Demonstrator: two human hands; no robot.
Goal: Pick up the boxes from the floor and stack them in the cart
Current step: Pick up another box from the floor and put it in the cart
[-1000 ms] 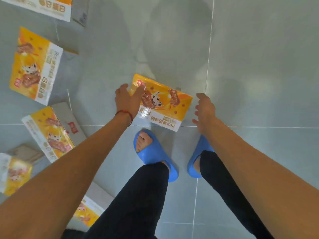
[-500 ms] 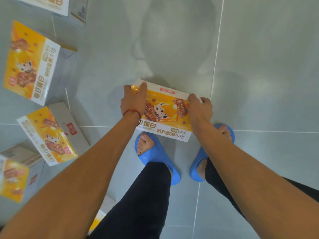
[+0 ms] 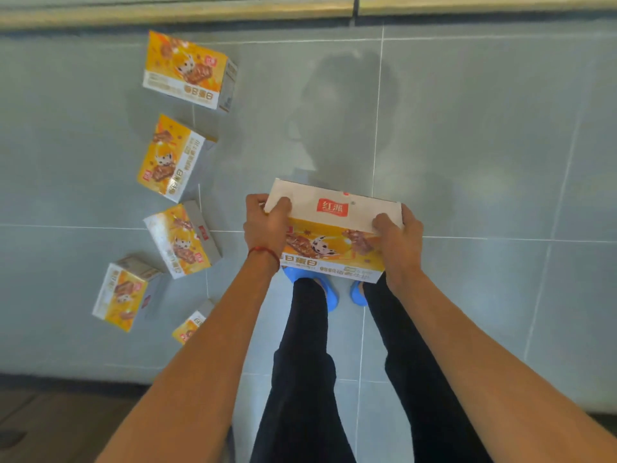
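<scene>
I hold one orange and white snack box (image 3: pixel 334 228) off the floor in front of my legs, its white side with a red logo facing up. My left hand (image 3: pixel 267 225) grips its left end, thumb over the top edge. My right hand (image 3: pixel 397 235) grips its right end the same way. Several more boxes of the same kind lie on the grey tiled floor to the left, the nearest (image 3: pixel 182 240) beside my left forearm, others further off (image 3: pixel 172 157) (image 3: pixel 188 70). No cart is in view.
A pale baseboard or ledge (image 3: pixel 200 13) runs along the top of the view. Two more boxes (image 3: pixel 125 294) (image 3: pixel 192 324) lie low on the left. My blue slippers (image 3: pixel 329 292) stand under the held box. A dark strip (image 3: pixel 50 412) borders the floor at bottom left.
Both hands closed on the box ends and raised it from the floor. The box tilted so its white side faces up. The view pulled back, showing more floor and boxes.
</scene>
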